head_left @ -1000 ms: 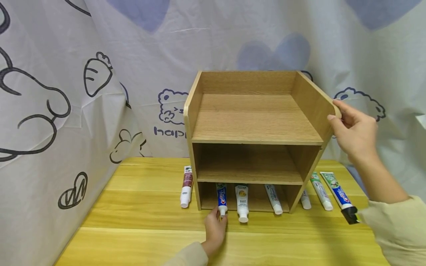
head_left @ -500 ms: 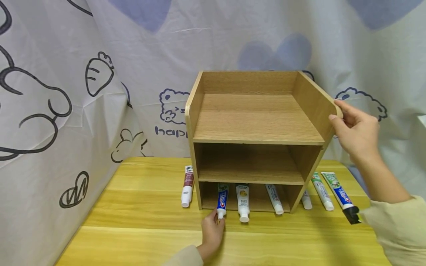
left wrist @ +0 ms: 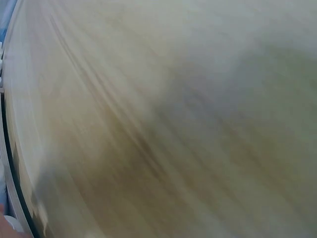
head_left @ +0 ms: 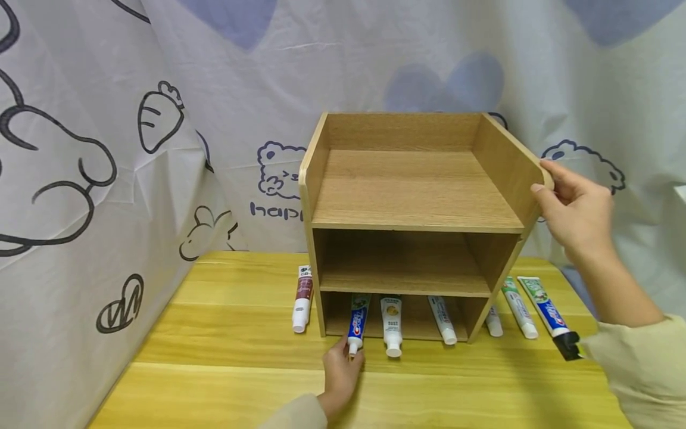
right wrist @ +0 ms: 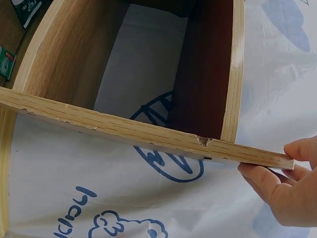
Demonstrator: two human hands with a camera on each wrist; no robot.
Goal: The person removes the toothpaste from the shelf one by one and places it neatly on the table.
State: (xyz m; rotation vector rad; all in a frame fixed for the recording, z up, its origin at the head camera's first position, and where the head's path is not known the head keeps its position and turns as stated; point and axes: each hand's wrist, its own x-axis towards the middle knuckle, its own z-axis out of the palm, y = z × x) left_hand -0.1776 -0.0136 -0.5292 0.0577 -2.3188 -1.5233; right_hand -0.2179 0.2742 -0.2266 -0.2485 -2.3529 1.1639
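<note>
My left hand (head_left: 341, 374) pinches the white-capped end of a blue and green toothpaste tube (head_left: 357, 322). The tube's far end lies inside the bottom compartment of a wooden shelf (head_left: 418, 185). Up at the right, my right hand (head_left: 581, 211) grips the front upper corner of the shelf's side panel, thumb on one face and fingers on the other; the right wrist view shows this hand (right wrist: 290, 183) at the end of the panel (right wrist: 148, 136). Mostly tabletop (left wrist: 148, 124) fills the left wrist view, with a bit of the hand at its lower left corner.
A white toothpaste tube (head_left: 393, 328) and a smaller tube (head_left: 442, 320) poke out of the bottom compartment. A maroon and white tube (head_left: 302, 298) lies left of the shelf. Several tubes lie to its right, including a blue-green one (head_left: 546, 310) with a black cap. A printed curtain (head_left: 214, 119) hangs behind.
My left hand has moved slightly towards me and left, drawing the blue and green toothpaste tube a little further out. The right hand keeps its grip on the shelf.
</note>
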